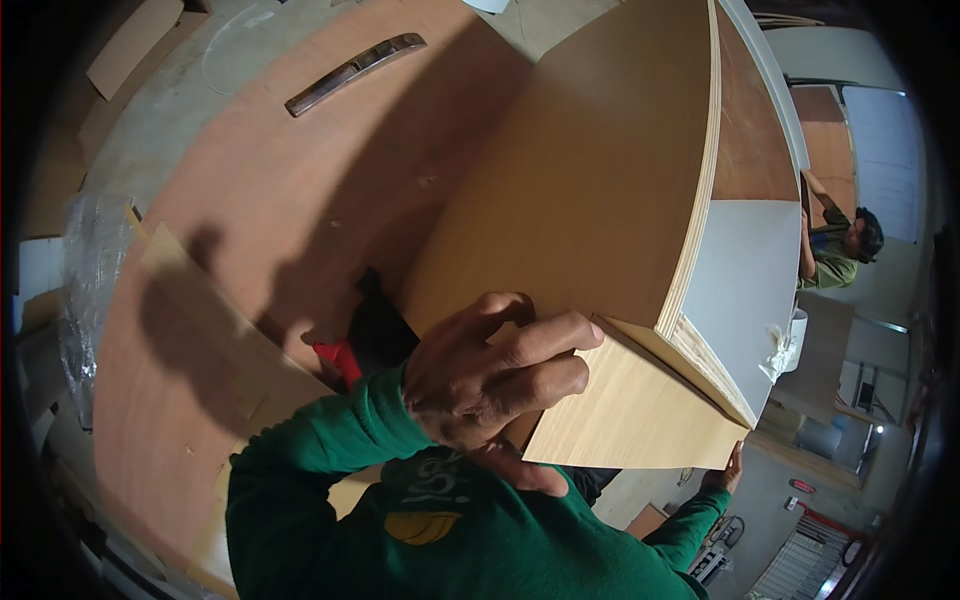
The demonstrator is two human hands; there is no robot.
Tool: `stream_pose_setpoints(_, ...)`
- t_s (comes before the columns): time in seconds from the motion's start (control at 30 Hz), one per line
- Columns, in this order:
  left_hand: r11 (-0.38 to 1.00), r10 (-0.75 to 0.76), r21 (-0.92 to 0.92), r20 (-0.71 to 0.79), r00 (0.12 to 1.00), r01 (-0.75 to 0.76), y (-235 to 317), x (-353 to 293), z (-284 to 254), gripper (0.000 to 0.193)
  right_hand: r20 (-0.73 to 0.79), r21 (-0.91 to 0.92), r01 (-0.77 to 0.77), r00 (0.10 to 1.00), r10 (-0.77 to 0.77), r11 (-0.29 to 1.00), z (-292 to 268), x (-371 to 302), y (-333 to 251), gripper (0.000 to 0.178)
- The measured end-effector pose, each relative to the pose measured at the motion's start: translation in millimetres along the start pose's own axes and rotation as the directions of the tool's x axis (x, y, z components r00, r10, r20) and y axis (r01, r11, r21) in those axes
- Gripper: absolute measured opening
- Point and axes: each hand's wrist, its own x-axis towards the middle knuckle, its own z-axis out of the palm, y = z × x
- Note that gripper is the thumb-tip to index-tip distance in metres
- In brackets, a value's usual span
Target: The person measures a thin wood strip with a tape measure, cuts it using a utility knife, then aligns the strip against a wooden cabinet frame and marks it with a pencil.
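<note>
A large wood-faced plywood cabinet panel (590,180) fills the middle, its pale layered edge (703,170) running down the right side. Against its near end lies a thin light-wood veneer sheet (630,410); a narrow gap shows along part of its upper border. My left hand (500,375) is closed on the sheet's left end, fingers bent over the top and thumb below. At the opposite lower corner, my right hand (735,468) touches the sheet with its fingertips; most of that hand is hidden behind it. A white inner surface (740,280) shows beyond the edge.
A hand plane (355,72) rests on the broad reddish plywood sheet (240,200) at left. A light wood strip (215,315) lies there too. Clear plastic wrap (92,300) hangs at far left. Another person (840,245) reaches toward the cabinet from the right, near a white container (797,340).
</note>
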Motion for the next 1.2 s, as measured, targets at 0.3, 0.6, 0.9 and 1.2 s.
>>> stream_pose_setpoints(0.3, 0.997, -0.005, -0.074, 0.054, 0.999, 0.009, -8.9, 0.2, -8.9, 0.082, -0.046, -0.001, -0.058, 0.997, 0.058, 0.998, 0.3, -1.4, -8.0, 0.045)
stream_pose_setpoints(0.6, 0.979, -0.107, -0.183, -0.072, 0.992, 0.092, -1.6, -28.2, 1.9, 0.078, 0.057, -0.259, 0.137, 0.990, -0.126, 0.956, 11.7, -12.1, -4.0, 0.051)
stream_pose_setpoints(0.9, 0.968, -0.242, -0.108, -0.160, 0.957, 0.226, 24.3, -35.6, 6.6, 0.059, 0.050, 0.018, -0.049, 0.998, 0.048, 0.999, 10.4, -6.6, -9.0, 0.051)
stream_pose_setpoints(1.2, 0.999, 0.005, -0.032, -0.101, 0.995, -0.008, 10.0, -33.1, 1.1, 0.072, 0.102, -0.038, -0.011, 0.995, 0.015, 0.999, 14.1, -11.7, -12.2, 0.057)
